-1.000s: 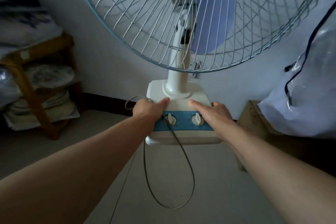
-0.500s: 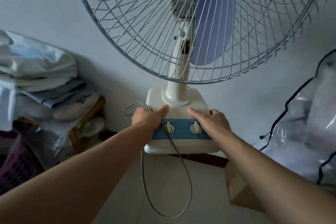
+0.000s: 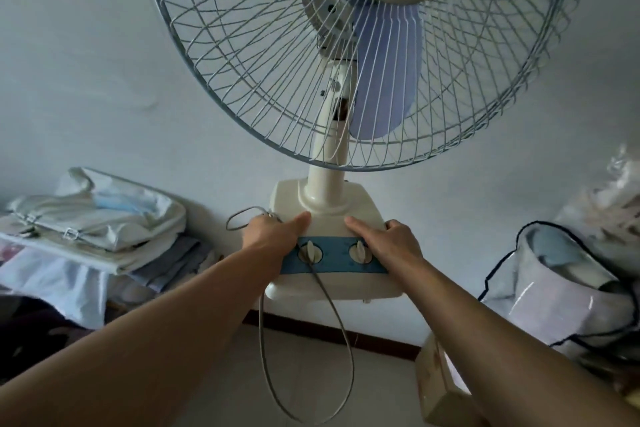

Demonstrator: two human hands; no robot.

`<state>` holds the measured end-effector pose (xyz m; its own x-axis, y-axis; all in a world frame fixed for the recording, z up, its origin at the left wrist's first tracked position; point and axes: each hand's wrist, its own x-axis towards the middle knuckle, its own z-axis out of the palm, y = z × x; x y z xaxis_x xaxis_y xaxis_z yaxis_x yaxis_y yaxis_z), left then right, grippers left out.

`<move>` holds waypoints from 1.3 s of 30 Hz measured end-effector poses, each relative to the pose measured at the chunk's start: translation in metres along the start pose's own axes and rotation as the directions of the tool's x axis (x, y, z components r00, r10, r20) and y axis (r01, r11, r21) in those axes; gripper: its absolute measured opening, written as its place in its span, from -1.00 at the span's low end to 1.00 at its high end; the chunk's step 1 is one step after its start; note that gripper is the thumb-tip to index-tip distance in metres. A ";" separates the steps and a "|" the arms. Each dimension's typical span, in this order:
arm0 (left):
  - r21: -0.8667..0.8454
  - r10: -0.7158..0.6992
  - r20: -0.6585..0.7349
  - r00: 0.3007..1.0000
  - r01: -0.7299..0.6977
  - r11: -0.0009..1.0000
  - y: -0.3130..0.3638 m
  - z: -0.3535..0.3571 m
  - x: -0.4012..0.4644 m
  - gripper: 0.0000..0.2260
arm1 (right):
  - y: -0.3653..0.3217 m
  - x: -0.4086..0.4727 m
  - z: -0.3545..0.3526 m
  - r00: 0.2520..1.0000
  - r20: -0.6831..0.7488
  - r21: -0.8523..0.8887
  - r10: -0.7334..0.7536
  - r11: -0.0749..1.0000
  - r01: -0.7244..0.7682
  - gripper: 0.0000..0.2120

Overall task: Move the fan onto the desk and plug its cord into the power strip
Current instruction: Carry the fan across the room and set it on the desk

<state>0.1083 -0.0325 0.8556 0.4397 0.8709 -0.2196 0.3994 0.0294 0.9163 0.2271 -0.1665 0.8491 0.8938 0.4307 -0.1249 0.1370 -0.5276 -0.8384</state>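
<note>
here the fan point(image 3: 346, 135) is held up in the air in front of a pale wall, its base clear of the floor. the left hand point(image 3: 273, 232) grips the left edge of the cream base, thumb laid flat on top and the other fingers wrapped out of sight underneath. the right hand point(image 3: 388, 243) clamps the right edge the same way, thumb on top, fingers curled round the side. between the hands sits a blue panel with two knobs point(image 3: 334, 251). the cord point(image 3: 311, 350) runs past the left hand and hangs below the base in a long loop. folded bedding point(image 3: 104, 218) is stacked at left; a clear bag point(image 3: 568, 281) stands at right.
</note>
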 end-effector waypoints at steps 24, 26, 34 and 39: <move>-0.206 -0.124 -0.454 0.882 0.031 0.978 0.027 -0.108 -0.178 -0.63 | -0.092 -0.123 -0.034 0.889 0.341 -0.013 -0.306 0.944 0.330 -0.19; -0.258 -0.156 -0.490 0.858 0.029 0.966 0.020 -0.124 -0.195 -0.64 | -0.100 -0.141 -0.024 0.865 0.383 -0.008 -0.323 0.936 0.353 -0.19; -0.291 -0.247 -0.685 0.685 0.053 0.955 -0.019 -0.207 -0.269 -0.54 | -0.131 -0.228 0.032 0.705 0.560 0.030 -0.436 0.861 0.508 -0.27; -0.310 -0.304 -0.749 0.589 0.094 0.946 -0.048 -0.258 -0.319 -0.42 | -0.145 -0.292 0.066 0.612 0.633 0.104 -0.474 0.836 0.539 -0.30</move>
<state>-0.2586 -0.1846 0.9685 -0.4649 0.8713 -0.1574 0.1695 0.2621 0.9501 -0.0817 -0.1669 0.9721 0.2118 0.9772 -0.0149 0.5522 -0.1322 -0.8232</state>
